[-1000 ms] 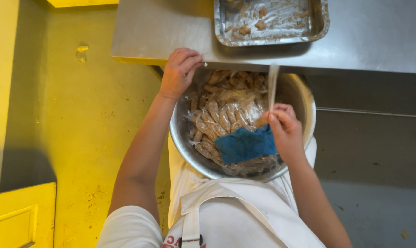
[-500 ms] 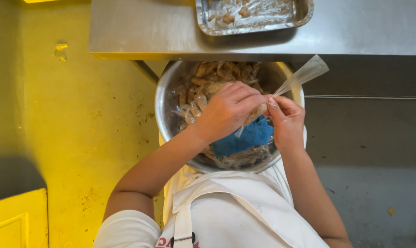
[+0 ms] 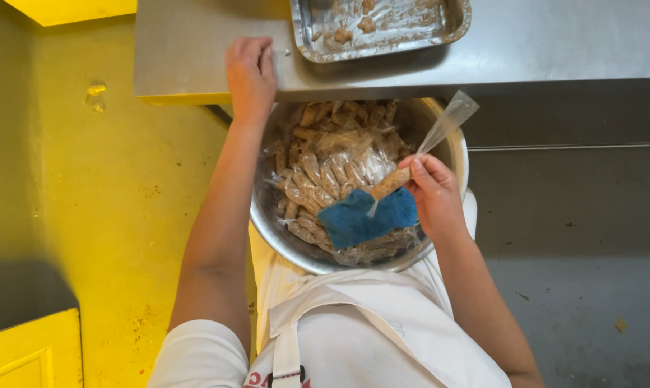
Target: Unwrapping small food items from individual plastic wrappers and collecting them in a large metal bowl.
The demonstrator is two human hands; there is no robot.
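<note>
Since half a second ago our left hand [image 3: 250, 70] has left the bowl and gone up to the steel table [image 3: 555, 43], where it now lies flat on the near edge, fingers close together and gripping nothing. Our right hand [image 3: 434, 192] has stayed over the bowl and has kept its hold on the filled bag.

We take the big metal bowl [image 3: 451, 154] as our landmark. It sits against our apron [image 3: 382, 323], half tucked under the table's front edge. Inside it lies a heap of small clear bags packed with a brown filling [image 3: 325, 169], stacked from the far wall down to the near one. On the near part of that heap rests a blue cloth [image 3: 361, 219], touching the bags under it.

Over the right side of the bowl our right hand pinches one slim filled bag [image 3: 388, 184] between thumb and fingertips, the other fingers curled in. The stuffed end points toward the bowl's middle, just above the blue cloth. The empty clear tail of that bag [image 3: 447, 122] runs up and away past the bowl's far right rim, toward the table edge.

Beyond the bowl, on the table top, stands a shallow metal tray [image 3: 463, 21] smeared with brown scraps. Left of the bowl is a yellow floor [image 3: 109, 187]; right of it is grey floor [image 3: 591, 287].
</note>
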